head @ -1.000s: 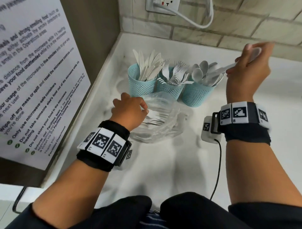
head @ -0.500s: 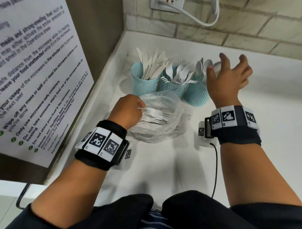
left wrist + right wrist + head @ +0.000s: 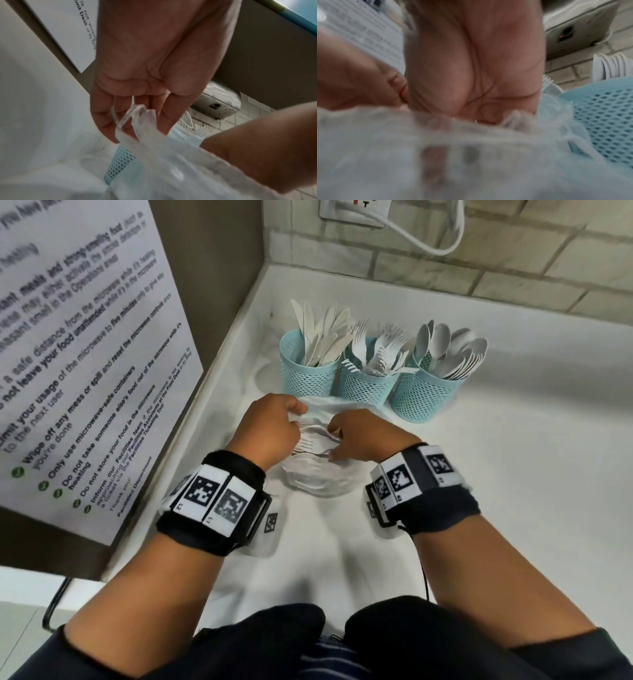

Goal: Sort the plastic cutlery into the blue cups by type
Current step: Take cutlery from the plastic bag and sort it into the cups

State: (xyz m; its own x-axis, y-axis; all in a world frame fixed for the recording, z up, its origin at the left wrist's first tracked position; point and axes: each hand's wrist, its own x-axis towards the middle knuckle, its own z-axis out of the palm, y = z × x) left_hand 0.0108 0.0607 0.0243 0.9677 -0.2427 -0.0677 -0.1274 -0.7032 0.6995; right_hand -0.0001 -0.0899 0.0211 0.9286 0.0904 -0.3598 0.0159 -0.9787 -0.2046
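Note:
Three blue mesh cups stand in a row at the back of the white counter: the knife cup (image 3: 306,373), the fork cup (image 3: 368,386) and the spoon cup (image 3: 423,397). In front of them lies a clear plastic bag (image 3: 318,481) with white forks (image 3: 306,444) inside. My left hand (image 3: 274,426) pinches the bag's rim (image 3: 135,121) and holds it up. My right hand (image 3: 359,440) reaches into the bag's mouth, thumb and fingers curled round the fork handles. In the right wrist view the bag (image 3: 436,148) hides the fingers, and the spoon cup (image 3: 600,121) sits just right of the palm.
A printed notice (image 3: 85,354) covers the brown panel on the left, close to my left arm. A brick wall with a socket and white cable (image 3: 431,241) closes the back. The counter (image 3: 531,474) runs on to the right. A black wire (image 3: 424,573) hangs from my right wrist.
My right hand put a spoon in the right cup, let go, then came down and left into the bag onto the forks. My left hand has kept hold of the bag's rim.

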